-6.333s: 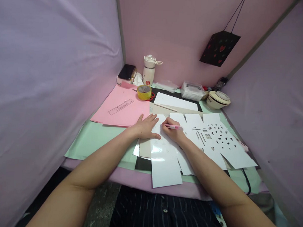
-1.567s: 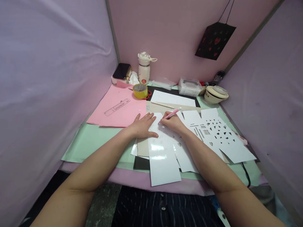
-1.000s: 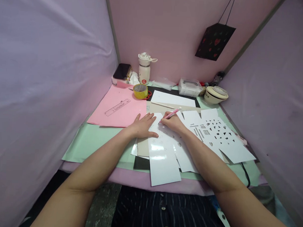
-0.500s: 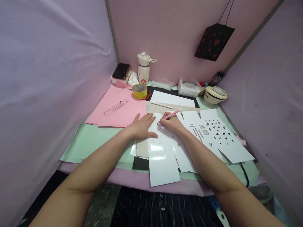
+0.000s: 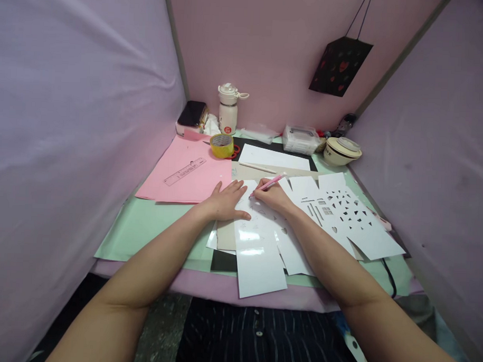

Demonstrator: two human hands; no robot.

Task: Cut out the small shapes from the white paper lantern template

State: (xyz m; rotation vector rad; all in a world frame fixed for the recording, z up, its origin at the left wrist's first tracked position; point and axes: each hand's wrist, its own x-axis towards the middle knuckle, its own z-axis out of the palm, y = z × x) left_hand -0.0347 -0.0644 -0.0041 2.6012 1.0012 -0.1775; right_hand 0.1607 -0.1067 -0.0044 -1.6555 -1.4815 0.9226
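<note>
My right hand [image 5: 271,194] is closed round a pink pen [image 5: 271,183], its tip down at the upper part of a white sheet [image 5: 260,261]. Faint drawn lines show on that sheet, and light glares off its middle. Flat on the sheet's left edge lies my left hand [image 5: 227,201], fingers spread and thumb pointing towards the pen hand. Under my right forearm is a white card with cut-out shapes [image 5: 335,210], among them small triangles, window panes and a heart.
Pink paper [image 5: 166,170] with a clear ruler [image 5: 185,171] lies at left. Yellow tape [image 5: 222,146] sits by red-handled scissors [image 5: 235,152]. Behind stand a white bottle [image 5: 228,117], a phone [image 5: 192,114], a clear box [image 5: 300,139] and a lidded bowl [image 5: 341,153]. A black lantern [image 5: 340,65] hangs above.
The pen and my right hand have shifted very slightly over the sheet. My left hand stays flat in its place, and the view has moved a touch.
</note>
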